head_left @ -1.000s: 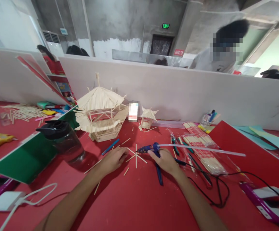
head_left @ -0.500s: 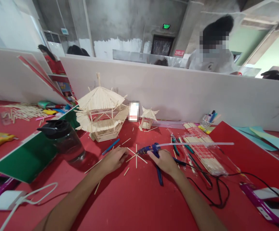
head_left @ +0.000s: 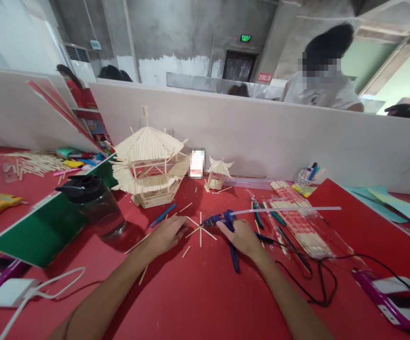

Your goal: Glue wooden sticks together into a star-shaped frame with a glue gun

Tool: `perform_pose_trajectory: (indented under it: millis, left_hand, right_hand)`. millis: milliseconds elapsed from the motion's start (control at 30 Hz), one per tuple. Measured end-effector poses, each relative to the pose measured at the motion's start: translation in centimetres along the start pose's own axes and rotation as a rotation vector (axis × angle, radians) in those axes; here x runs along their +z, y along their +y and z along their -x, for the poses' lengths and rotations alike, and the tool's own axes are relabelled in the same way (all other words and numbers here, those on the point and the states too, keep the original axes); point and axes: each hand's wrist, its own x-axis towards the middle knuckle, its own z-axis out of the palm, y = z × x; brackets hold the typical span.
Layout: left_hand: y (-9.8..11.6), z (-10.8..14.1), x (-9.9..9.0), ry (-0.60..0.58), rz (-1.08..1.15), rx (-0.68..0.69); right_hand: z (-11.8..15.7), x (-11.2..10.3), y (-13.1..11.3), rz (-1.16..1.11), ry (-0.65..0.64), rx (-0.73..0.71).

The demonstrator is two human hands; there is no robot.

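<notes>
right hand (head_left: 244, 237) wraps its fingers round glue gun (head_left: 228, 219) at stick star (head_left: 201, 233), seemingly for bonding; left hand (head_left: 169, 233) curls beside star, pinch indiscernible.

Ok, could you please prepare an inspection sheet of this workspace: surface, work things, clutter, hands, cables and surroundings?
Surface: red tabletop, small stick scraps scattered on it.
Work things: blue glue gun, nozzle at the centre of a six-armed stick star; clear glue stick protruding from its rear.
Clutter: dark-lidded bottle at left, bagged sticks at right; large and small stick pavilions behind.
Hands: right hand grips the gun; left hand is curled beside the star, contact unclear.
Cables: black one looped at right; white one at left.
Surroundings: pale partition; beyond it, a person in a white top.
</notes>
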Motion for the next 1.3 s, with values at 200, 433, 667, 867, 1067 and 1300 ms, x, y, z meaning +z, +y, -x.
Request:
perform_pose_trajectory:
  millis: [200,433,667,867,1067,1300]
  left_hand:
    - [0.1,0.0,-0.1,-0.011,-0.005,-0.004]
    - [-0.1,0.0,-0.1,-0.019,-0.014,-0.008]
    - [-0.1,0.1,-0.1,-0.028,-0.021,-0.007]
    - [0.0,0.0,-0.2,-0.026,-0.022,-0.005]
    - [-0.2,0.0,0.0,-0.020,-0.021,-0.007]
    - [-0.4,0.0,0.2,-0.019,-0.023,-0.011]
  right_hand:
    - [0.0,0.0,0.3,-0.027,-0.004,-0.012]
    - [0.1,0.2,0.7,-0.131,0.000,-0.038]
    - [0.3,-0.3,1.0,-0.330,-0.041,-0.096]
    - [0.3,-0.7,1.1,-0.370,-0.074,-0.093]
    - [0.2,-0.4,1.0,-0.294,-0.037,-0.108]
    - [0.1,0.0,1.3,-0.248,-0.019,-0.122]
